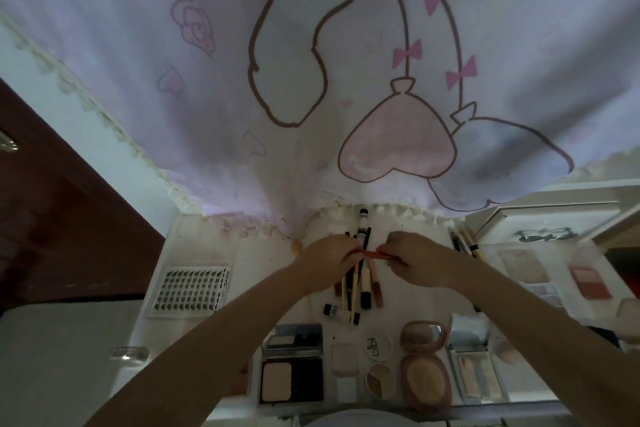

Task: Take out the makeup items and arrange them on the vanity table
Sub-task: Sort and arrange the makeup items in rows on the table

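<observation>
Above the row of pencils (356, 282), both hands, left hand (330, 258) and right hand (417, 258), are pinching a red stick (379, 254) (fingers curled tight) between them.

It was a bedroom corner at home — a vanity table (214, 253) spread with powder compacts (426, 381) and pencils (360, 284), backed by a pink cartoon-print curtain (311, 62) with lace trim.

We see a pale curtain (346, 62) printed with brown outlines, pink bows and a pink heart; a red stick (375, 254); a black compact (291, 380) with beige powder; a yellow pencil (343, 295); a white surface (263, 263)
</observation>
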Available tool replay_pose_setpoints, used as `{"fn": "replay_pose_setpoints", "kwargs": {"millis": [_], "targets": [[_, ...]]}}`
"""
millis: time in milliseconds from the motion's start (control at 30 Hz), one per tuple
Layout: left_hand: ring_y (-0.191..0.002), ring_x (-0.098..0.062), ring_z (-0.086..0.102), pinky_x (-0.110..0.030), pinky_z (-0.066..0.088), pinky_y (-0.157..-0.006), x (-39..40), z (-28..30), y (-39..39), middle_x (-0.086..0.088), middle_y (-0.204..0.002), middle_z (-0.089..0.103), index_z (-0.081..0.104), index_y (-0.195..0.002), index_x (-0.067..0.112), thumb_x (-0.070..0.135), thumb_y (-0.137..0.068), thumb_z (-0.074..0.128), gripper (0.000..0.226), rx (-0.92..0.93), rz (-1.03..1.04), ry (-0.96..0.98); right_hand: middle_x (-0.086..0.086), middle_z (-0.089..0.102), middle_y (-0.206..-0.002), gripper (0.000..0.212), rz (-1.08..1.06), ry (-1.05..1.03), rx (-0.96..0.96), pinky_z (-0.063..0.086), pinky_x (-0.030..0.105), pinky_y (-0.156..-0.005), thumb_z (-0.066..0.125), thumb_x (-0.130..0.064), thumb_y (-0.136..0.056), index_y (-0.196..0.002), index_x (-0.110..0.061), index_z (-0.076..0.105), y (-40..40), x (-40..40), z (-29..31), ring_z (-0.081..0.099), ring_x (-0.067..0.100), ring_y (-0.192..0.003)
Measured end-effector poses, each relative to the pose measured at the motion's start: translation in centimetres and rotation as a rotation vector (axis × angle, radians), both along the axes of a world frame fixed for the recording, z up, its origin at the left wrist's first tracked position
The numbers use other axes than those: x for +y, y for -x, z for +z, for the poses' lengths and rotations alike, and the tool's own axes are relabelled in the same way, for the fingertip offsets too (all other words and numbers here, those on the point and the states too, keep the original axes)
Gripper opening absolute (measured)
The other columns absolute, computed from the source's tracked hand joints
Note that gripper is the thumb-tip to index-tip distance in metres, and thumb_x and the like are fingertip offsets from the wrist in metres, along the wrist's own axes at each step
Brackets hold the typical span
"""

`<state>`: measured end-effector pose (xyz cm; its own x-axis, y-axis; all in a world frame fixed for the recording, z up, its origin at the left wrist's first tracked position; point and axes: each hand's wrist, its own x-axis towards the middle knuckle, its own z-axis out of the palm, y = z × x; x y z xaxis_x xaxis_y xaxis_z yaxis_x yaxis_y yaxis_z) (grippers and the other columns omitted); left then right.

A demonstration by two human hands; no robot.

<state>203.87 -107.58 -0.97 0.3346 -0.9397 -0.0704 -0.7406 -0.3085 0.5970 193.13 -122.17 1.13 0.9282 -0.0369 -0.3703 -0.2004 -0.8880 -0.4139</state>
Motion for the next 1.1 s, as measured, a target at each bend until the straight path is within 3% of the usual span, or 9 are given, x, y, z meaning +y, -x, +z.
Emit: {"fn": "replay_pose_setpoints", "kwargs": {"millis": [133,267,367,467,667,900,967,1033,1100], "targets": [[-0.074,-0.011,0.039,-0.018,0.025,-0.061,0.3,2.2,-1.0,-0.005,-0.085,0.047,0.055,-0.101,0.001,0.017,-0.099,0.033,0.027,-0.085,-0.015,0.059,0.002,0.052,-0.068,0.024,0.004,0.097,-0.066,0.029,0.019,-0.059,0.044,-0.019,-0.094,-0.088,-0.003,0.062,0.8,-1.2,4.2,0.046,0.013,-0.062],[-0.075,-0.012,0.041,-0.021,0.033,-0.07,0.3,3.4,-1.5,-0.006,-0.091,0.054,0.054,-0.101,0.006,0.02,-0.098,0.036,0.023,-0.231,-0.078,0.079,0.003,0.053,-0.067,0.026,-0.014,0.053,-0.192,0.029,0.015,-0.056,0.045,-0.019,-0.094,-0.088,0.0,0.062,1.4,-1.3,6.3,0.043,0.01,-0.06],[-0.061,-0.015,0.051,-0.02,0.035,-0.056,-0.7,4.7,0.0,-0.006,-0.074,0.061,0.06,-0.083,0.006,0.022,-0.094,0.04,0.028,-0.416,-0.157,0.177,0.003,0.056,-0.068,0.027,-0.004,0.036,-0.264,0.032,0.011,-0.057,0.044,-0.019,-0.094,-0.092,-0.001,0.063,1.3,-0.6,7.0,0.041,0.008,-0.058],[-0.033,-0.007,0.045,-0.017,0.032,-0.033,-0.9,6.0,0.4,0.004,-0.044,0.052,0.055,-0.053,0.015,0.028,-0.083,0.038,0.036,-0.65,-0.13,0.294,-0.015,0.041,-0.058,0.025,0.032,0.015,-0.291,0.035,0.008,-0.06,0.044,-0.02,-0.094,-0.092,-0.003,0.062,1.4,-0.4,8.2,0.038,-0.002,-0.05],[-0.028,-0.008,0.041,-0.014,0.029,-0.029,-1.4,8.4,-0.7,0.004,-0.04,0.049,0.056,-0.053,0.016,0.033,-0.08,0.04,0.036,-0.858,-0.165,0.425,-0.019,0.035,-0.056,0.021,0.046,0.033,-0.414,0.036,0.006,-0.06,0.048,-0.016,-0.093,-0.088,-0.002,0.063,1.8,-0.5,10.0,0.035,-0.006,-0.05],[-0.039,-0.01,0.047,-0.019,0.035,-0.036,-1.9,8.3,-1.1,0.007,-0.048,0.046,0.057,-0.07,0.013,0.038,-0.092,0.032,0.042,-0.822,-0.179,0.278,-0.016,0.039,-0.054,0.026,0.002,0.042,-0.462,0.035,0.001,-0.061,0.047,-0.018,-0.089,-0.082,0.0,0.064,3.1,-0.6,9.7,0.036,-0.002,-0.049],[-0.059,-0.018,0.058,-0.022,0.038,-0.051,-0.7,8.2,-3.7,0.006,-0.064,0.05,0.055,-0.089,0.01,0.054,-0.091,0.007,0.066,-0.729,-0.003,0.149,-0.002,0.05,-0.058,0.024,-0.204,0.121,-0.554,0.037,0.006,-0.058,0.05,-0.014,-0.089,-0.078,0.003,0.064,5.1,-3.1,9.8,0.044,0.01,-0.052],[-0.068,-0.021,0.06,-0.022,0.036,-0.056,0.8,7.9,-6.0,-0.001,-0.072,0.057,0.054,-0.089,0.01,0.071,-0.068,-0.022,0.1,-0.666,0.12,0.105,0.011,0.061,-0.064,0.014,-0.381,0.169,-0.603,0.037,0.016,-0.057,0.057,-0.002,-0.086,-0.08,0.007,0.066,7.2,-5.3,10.2,0.053,0.017,-0.057],[-0.069,-0.023,0.06,-0.023,0.036,-0.058,0.7,7.7,-6.1,-0.006,-0.076,0.061,0.055,-0.088,0.009,0.071,-0.073,-0.014,0.094,-0.64,0.088,0.113,0.018,0.067,-0.071,0.01,-0.305,0.214,-0.543,0.04,0.022,-0.06,0.06,0.0,-0.083,-0.086,0.007,0.068,7.2,-5.1,10.3,0.061,0.025,-0.064]]}}
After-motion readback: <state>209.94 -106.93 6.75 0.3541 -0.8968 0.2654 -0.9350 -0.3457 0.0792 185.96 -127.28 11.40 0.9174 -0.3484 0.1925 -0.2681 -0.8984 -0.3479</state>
